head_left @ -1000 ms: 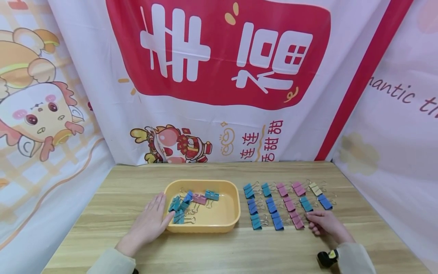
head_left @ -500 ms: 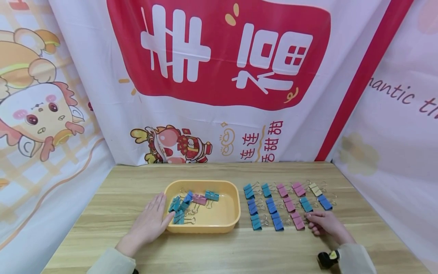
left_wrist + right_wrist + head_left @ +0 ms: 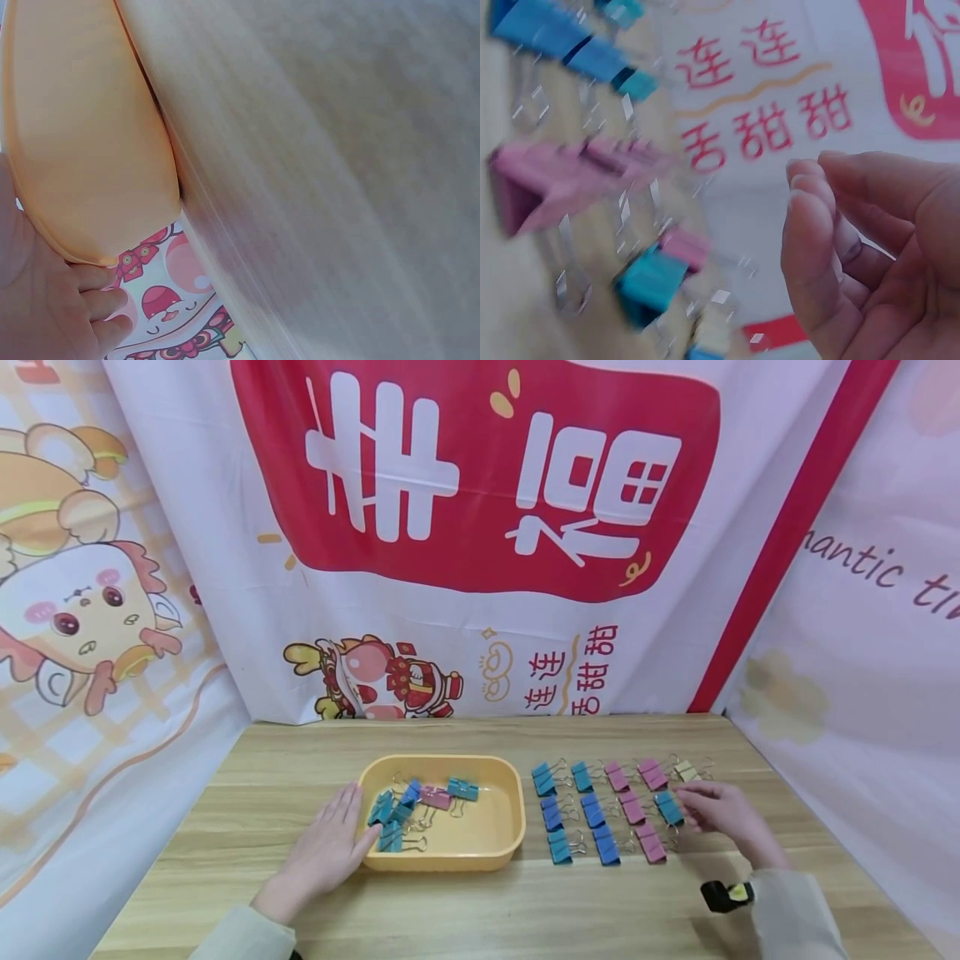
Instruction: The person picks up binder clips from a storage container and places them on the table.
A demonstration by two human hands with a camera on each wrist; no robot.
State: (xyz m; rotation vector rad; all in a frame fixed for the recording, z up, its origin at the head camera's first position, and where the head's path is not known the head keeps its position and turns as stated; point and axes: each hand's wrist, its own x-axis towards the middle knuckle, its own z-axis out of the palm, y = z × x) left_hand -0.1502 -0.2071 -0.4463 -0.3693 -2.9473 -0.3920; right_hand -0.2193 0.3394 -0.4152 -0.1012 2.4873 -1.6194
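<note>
My left hand (image 3: 326, 843) rests against the left end of a yellow plastic tray (image 3: 480, 861), its fingers lying straight along the outside and the thumb at the rim. Inside the tray are several binder clips, teal, blue and pink, bunched to the left. My right hand (image 3: 720, 814) is over the right end of the laid-out clips, beside a teal binder clip (image 3: 669, 808). Its fingers are loosely bent with thumb and fingertips close together and nothing visible between them in the right wrist view. It hides the blue clip at the row's end. A pink binder clip (image 3: 650, 843) ends the front row.
Several more clips lie in rows right of the tray, among them a blue clip (image 3: 607, 845) and a pale yellow clip (image 3: 686, 772) at the back. Printed cloth (image 3: 480, 635) hangs behind the wooden table (image 3: 495, 910) and along both sides.
My right hand has let go of the front pink clip's handle and moved away from me, up beside the teal clip. My left hand and the tray have stayed put.
</note>
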